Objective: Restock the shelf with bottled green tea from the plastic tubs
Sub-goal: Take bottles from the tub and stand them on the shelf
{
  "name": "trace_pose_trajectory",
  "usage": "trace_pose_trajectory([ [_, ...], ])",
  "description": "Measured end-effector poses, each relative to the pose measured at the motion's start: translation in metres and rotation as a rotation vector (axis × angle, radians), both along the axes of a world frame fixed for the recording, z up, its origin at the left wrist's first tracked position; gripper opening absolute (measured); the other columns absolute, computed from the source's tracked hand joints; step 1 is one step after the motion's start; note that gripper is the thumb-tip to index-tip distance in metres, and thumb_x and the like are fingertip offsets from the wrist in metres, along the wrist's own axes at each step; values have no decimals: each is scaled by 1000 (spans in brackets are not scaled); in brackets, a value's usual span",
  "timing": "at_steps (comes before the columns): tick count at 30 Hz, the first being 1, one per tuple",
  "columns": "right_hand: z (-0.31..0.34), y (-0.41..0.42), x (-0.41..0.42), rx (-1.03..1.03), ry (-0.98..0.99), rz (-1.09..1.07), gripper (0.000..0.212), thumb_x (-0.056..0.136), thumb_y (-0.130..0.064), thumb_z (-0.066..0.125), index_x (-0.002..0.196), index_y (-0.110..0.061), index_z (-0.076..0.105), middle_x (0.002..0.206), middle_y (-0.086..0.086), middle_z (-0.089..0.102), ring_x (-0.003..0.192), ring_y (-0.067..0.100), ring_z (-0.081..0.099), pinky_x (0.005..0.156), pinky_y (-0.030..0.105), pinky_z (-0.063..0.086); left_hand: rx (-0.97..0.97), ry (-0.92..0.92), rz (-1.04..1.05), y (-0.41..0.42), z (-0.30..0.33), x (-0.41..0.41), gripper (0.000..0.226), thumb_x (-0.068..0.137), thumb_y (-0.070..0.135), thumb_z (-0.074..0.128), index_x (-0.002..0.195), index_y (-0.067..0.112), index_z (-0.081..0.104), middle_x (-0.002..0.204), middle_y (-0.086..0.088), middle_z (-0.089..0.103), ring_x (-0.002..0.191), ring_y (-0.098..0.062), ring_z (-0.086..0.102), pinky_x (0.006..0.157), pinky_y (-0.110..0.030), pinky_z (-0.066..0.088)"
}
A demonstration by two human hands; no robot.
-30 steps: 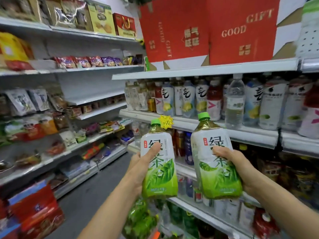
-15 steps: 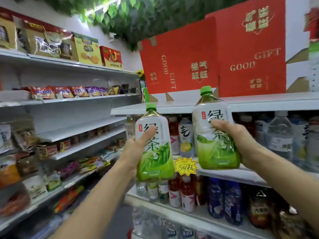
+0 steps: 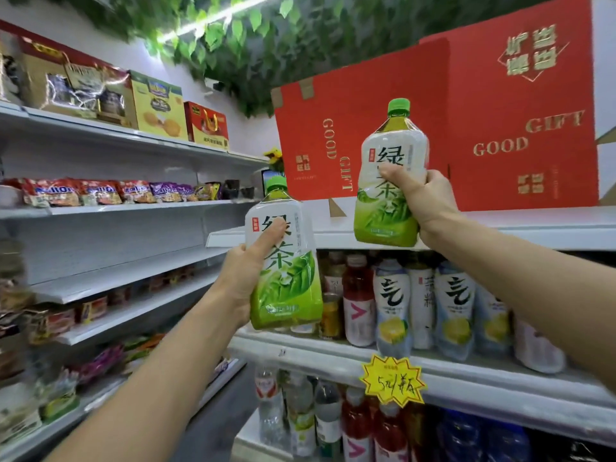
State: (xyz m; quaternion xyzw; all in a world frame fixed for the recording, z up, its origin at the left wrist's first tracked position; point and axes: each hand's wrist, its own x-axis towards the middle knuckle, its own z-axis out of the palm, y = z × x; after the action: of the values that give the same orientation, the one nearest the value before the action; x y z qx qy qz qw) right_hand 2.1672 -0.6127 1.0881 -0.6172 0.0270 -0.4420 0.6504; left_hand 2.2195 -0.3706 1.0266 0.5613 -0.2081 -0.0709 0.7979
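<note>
Fingers of our right hand wrap one green tea bottle at 1 o'clock; our left hand grips another bottle (thumb across its label) lower, near centre.

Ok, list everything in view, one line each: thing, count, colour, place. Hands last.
green tea bottles: two, white and green, one in each hand
gift boxes: two, red, top shelf on the right
top shelf: one, white, under the boxes
drink bottles: many, mixed colours, shelves below
price tag: one, yellow, shelf edge
snack packs: many, mixed colours, left shelves
leaves: many, green, overhead
left hand: grips the lower bottle
right hand: grips the higher bottle
</note>
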Motion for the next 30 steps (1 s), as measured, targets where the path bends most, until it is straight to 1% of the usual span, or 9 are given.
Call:
trace_pose_trajectory([
  [5,15,13,60,-73,-58,-170,66,62,-42,88,113,-17,54,104,0,66,94,16,68,78,36,59,-5,-37,-31,15,22,61,57,72,39,79,116,4,69,104,-21,75,90,-37,73,83,-55,59],
  [9,14,16,100,-132,-15,-230,62,69,-38,86,116,-16,54,101,-3,62,92,11,63,69,23,51,-1,-92,-35,22,43,109,36,83,33,76,104,4,71,92,-18,77,72,-30,75,66,-46,63],
  [13,14,14,124,-150,40,-205,63,70,-43,84,121,-20,55,109,0,66,97,16,66,76,31,54,-24,-129,-88,18,63,155,47,79,36,79,114,5,70,102,-18,76,82,-31,75,72,-47,62],
  [16,11,15,135,-161,45,-195,53,76,-44,79,119,-26,52,108,-4,65,96,13,65,80,32,54,-83,-161,-60,3,76,189,46,81,34,81,114,5,69,99,-16,77,82,-30,76,74,-47,62],
  [18,6,15,139,-191,33,-244,43,82,-44,75,113,-28,49,101,-10,60,88,3,60,70,21,49,-115,-184,-27,-12,84,211,47,79,35,83,112,5,68,95,-13,78,83,-29,76,76,-47,62],
  [21,-1,11,145,-204,44,-308,66,81,-53,72,128,-18,43,107,-6,56,86,0,55,62,17,41,-162,-209,-20,-38,94,241,41,78,36,85,101,8,66,91,-11,78,83,-27,76,78,-46,62],
  [24,-2,8,146,-210,60,-326,76,75,-60,73,131,-18,41,112,-3,57,91,4,58,65,21,44,-114,-258,-3,-61,95,268,50,73,41,88,105,10,65,100,-12,76,91,-28,75,84,-49,61],
  [27,-2,5,146,-231,71,-351,76,74,-61,73,129,-17,43,111,-3,59,92,6,61,65,22,46,-72,-311,-44,-73,89,287,59,70,41,89,114,9,64,105,-13,75,94,-28,75,87,-51,60],
  [30,-2,8,145,-250,64,-365,75,74,-58,74,129,-17,43,106,-7,58,89,4,61,64,20,46,-45,-362,-136,-74,87,296,85,53,50,90,122,8,62,108,-13,75,101,-32,73,84,-48,61],
])
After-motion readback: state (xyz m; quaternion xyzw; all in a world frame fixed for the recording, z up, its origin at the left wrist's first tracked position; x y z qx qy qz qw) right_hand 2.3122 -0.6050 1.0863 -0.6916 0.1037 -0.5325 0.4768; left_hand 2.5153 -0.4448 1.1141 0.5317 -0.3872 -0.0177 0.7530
